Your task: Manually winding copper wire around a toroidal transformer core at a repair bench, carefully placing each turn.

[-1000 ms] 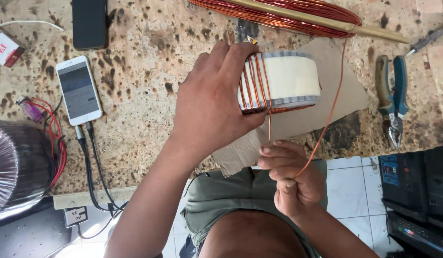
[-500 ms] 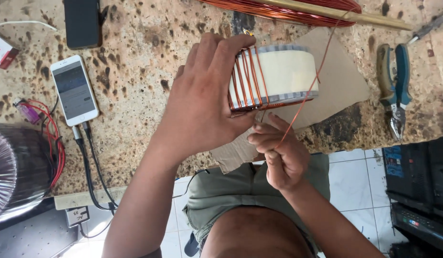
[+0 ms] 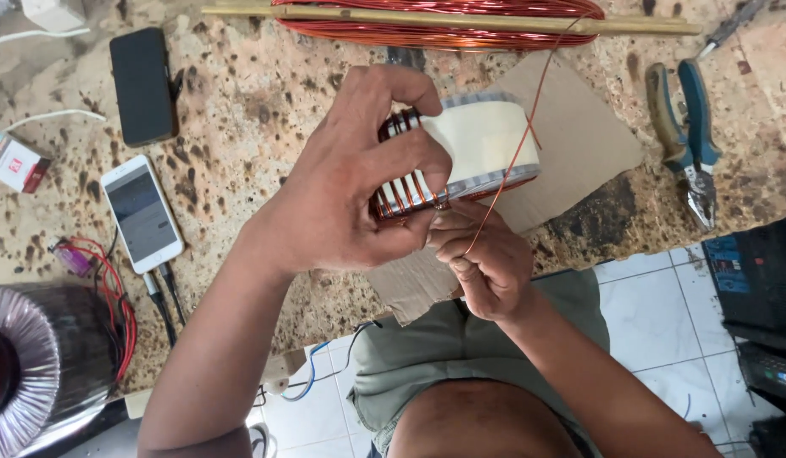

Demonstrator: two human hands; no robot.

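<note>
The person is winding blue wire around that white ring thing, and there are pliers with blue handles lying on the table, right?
Not quite: the wire is copper-red, not blue, as the head view shows. The left hand grips the white ring while the right hand pinches the wire. The pliers with blue handles do lie on the table.

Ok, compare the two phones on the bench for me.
The black phone lies dark, nearer the bench's far edge, with no cable seen plugged into it. The white phone lies face up with its screen lit, closer to the person, and dark cables sit at its lower end. Both lie flat on the speckled bench, left of the left hand.
</note>
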